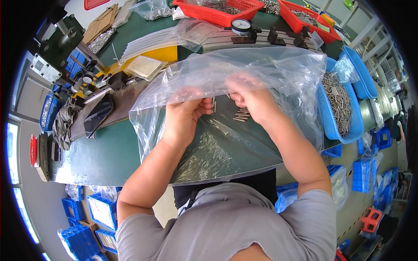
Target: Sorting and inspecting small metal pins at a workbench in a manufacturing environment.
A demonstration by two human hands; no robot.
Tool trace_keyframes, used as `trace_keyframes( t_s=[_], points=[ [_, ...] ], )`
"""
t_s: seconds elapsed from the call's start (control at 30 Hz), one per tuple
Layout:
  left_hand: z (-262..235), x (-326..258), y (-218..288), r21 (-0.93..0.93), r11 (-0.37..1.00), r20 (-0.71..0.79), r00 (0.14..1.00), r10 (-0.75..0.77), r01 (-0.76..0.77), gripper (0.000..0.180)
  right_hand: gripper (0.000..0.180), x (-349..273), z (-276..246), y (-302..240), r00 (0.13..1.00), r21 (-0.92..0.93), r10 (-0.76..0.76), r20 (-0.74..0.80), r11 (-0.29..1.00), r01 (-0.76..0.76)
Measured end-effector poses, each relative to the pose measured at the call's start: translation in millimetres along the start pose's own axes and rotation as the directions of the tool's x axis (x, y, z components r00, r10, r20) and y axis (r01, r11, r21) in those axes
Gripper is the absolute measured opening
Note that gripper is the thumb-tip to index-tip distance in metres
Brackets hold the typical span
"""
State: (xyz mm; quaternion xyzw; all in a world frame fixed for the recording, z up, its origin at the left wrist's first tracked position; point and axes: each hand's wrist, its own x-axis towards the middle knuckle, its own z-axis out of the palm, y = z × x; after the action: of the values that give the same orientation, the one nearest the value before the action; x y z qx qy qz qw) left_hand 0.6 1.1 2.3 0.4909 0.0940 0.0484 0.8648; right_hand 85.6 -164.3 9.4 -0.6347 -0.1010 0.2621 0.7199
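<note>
A large clear plastic bag (296,82) lies spread over the green table (100,156) in front of the person, its upper layer draped over the knuckles of both hands. The left hand (187,106) is under that layer with thumb and fingers curled in close together; a slim metal pin (214,104) shows right at its fingertips, but I cannot tell whether they grip it. The right hand (246,89) reaches in beside it, fingers bent and partly blurred behind the plastic, so how far they are open and what they hold cannot be told. A small cluster of loose pins (241,115) lies just below the right hand, near the middle of the bag. By the bag's right edge stands a blue basket (324,111) heaped with similar pins, with another blue basket (368,89) just beyond it. Past the bag, a round dial gauge (240,26) sits on a metal rail, near a red basket (204,15) holding metal parts.
</note>
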Motion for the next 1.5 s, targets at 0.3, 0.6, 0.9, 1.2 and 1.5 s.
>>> trace_keyframes(
  t_s=[0.3,0.6,0.9,1.2,1.5],
  points=[
    [-4.3,2.8,0.4,-0.052,0.991,-0.038,0.992,0.123,-0.125,0.006,0.021,7.0,-2.1,3.8,0.948,0.188,0.223,0.229,0.945,-0.268],
    [-3.2,1.1,1.3,-0.045,0.995,-0.029,0.996,0.084,-0.085,0.007,0.032,-3.4,18.8,11.3,0.837,-0.885,-0.446,0.318,0.176,0.43],
    [-2.6,-0.5,0.0,-0.004,1.0,-0.01,1.0,-0.013,0.013,0.01,0.02,-2.6,-3.1,0.3,0.974,-0.523,-0.219,0.061,0.824,0.218],
    [0.8,-1.2,-2.5,-0.06,0.984,0.107,0.981,-0.163,0.17,0.014,0.02,-8.7,4.9,-5.8,0.954,-0.284,-0.275,0.121,0.911,0.299],
    [-0.8,-1.7,-2.3,-0.09,0.983,0.122,0.981,-0.148,0.159,0.016,0.02,-16.6,11.3,-15.8,0.972,-0.228,-0.207,0.111,0.947,0.228]
  ],
)
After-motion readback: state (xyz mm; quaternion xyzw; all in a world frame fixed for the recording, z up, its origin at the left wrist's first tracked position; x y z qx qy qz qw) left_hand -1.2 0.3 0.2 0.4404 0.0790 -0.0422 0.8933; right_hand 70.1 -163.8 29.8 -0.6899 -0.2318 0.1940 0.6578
